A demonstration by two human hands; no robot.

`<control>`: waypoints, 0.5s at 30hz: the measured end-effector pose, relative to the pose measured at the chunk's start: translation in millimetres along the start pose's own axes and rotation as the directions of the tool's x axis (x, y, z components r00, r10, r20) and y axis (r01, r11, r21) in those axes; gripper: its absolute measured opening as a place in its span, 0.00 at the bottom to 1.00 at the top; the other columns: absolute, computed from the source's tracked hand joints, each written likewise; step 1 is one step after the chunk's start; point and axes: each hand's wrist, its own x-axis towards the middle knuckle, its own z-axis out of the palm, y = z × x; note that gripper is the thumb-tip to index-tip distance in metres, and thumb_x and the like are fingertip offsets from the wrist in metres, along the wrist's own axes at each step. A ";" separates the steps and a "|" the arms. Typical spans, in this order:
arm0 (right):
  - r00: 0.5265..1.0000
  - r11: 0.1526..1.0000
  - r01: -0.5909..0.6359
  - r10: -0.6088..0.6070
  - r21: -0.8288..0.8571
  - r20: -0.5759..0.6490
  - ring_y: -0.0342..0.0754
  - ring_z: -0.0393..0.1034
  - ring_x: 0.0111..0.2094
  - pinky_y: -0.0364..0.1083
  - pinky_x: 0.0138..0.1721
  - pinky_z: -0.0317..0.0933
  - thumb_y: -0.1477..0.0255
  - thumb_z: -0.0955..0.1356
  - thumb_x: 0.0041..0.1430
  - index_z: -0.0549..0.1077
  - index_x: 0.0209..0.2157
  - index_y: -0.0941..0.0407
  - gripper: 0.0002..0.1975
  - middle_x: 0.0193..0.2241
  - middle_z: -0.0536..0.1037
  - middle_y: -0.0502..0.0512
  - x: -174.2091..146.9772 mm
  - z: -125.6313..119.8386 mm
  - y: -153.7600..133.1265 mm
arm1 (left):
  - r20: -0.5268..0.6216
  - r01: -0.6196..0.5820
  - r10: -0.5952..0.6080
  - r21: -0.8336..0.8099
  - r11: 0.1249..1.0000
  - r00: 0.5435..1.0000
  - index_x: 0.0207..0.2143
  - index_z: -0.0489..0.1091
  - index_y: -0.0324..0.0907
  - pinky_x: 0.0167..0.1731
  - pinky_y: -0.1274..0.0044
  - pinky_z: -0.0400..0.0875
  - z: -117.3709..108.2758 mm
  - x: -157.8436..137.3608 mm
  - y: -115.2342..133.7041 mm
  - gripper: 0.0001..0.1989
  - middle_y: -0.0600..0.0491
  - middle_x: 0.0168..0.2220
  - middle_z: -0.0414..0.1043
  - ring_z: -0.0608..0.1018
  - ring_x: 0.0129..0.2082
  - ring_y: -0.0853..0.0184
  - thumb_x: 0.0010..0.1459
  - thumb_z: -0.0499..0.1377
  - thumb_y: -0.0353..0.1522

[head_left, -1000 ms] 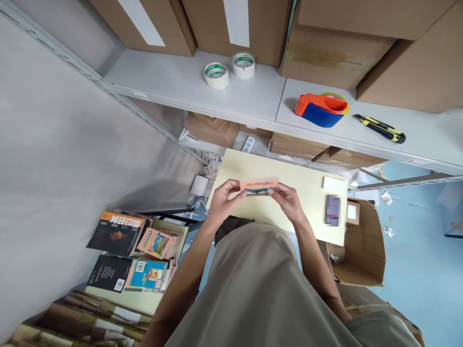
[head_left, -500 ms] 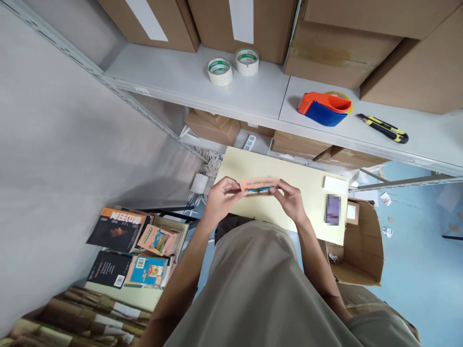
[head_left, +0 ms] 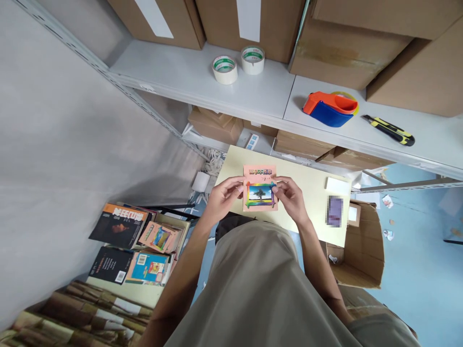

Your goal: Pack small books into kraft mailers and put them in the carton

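Observation:
Between my two hands is a small pink book (head_left: 259, 174) with a tree picture in a rainbow frame on its cover. The cover faces up toward me. My left hand (head_left: 224, 196) pinches its left edge with thumb and fingers. At the right edge my right hand (head_left: 290, 196) grips it the same way, thumb on the cover. Both hands hold the book over the pale yellow tabletop (head_left: 246, 156). On the tabletop's right side lie a white box (head_left: 337, 185) and a blurred-out purple item (head_left: 334, 211).
Stacked books (head_left: 119, 226) stand at the left, near cardboard bundles (head_left: 83, 313). The shelf (head_left: 264, 99) ahead carries tape rolls (head_left: 224, 70), a tape dispenser (head_left: 330, 110), a utility knife (head_left: 388, 130) and large cartons (head_left: 343, 53). An open carton (head_left: 371, 246) sits right of the table.
The book was seen nearly edge-on and slightly blurred; now it is tilted so its whole front cover shows. Both hands keep hold of its sides. The view has shifted slightly.

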 end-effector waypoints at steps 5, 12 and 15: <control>0.998 1.000 -0.026 0.026 -0.005 0.054 0.53 0.82 0.39 0.51 0.41 0.76 0.47 0.76 0.63 0.84 0.51 0.50 0.25 0.42 0.88 0.56 -0.8 -4.2 -2.4 | 0.024 -0.003 0.004 -0.025 1.000 1.000 0.53 0.82 0.42 0.45 0.71 0.82 -1.4 0.7 1.5 0.26 0.45 0.45 0.86 0.86 0.45 0.59 0.59 0.73 0.49; 0.993 0.994 -0.099 0.102 -0.049 0.056 0.47 0.75 0.20 0.44 0.21 0.64 0.46 0.72 0.69 0.77 0.24 0.54 0.29 0.20 0.82 0.56 -3.5 4.7 -7.5 | -0.066 0.065 -0.063 0.042 0.997 0.996 0.32 0.81 0.42 0.29 0.74 0.76 7.0 -0.7 1.2 0.24 0.51 0.24 0.79 0.79 0.24 0.66 0.62 0.69 0.54; 0.992 0.992 -0.110 0.113 -0.060 0.051 0.46 0.71 0.18 0.44 0.19 0.61 0.43 0.72 0.68 0.76 0.23 0.54 0.31 0.19 0.81 0.56 -4.5 9.4 -7.2 | -0.108 0.072 -0.067 0.048 0.996 0.992 0.31 0.81 0.42 0.26 0.75 0.74 10.0 -0.4 -2.5 0.25 0.52 0.23 0.78 0.77 0.22 0.67 0.61 0.69 0.55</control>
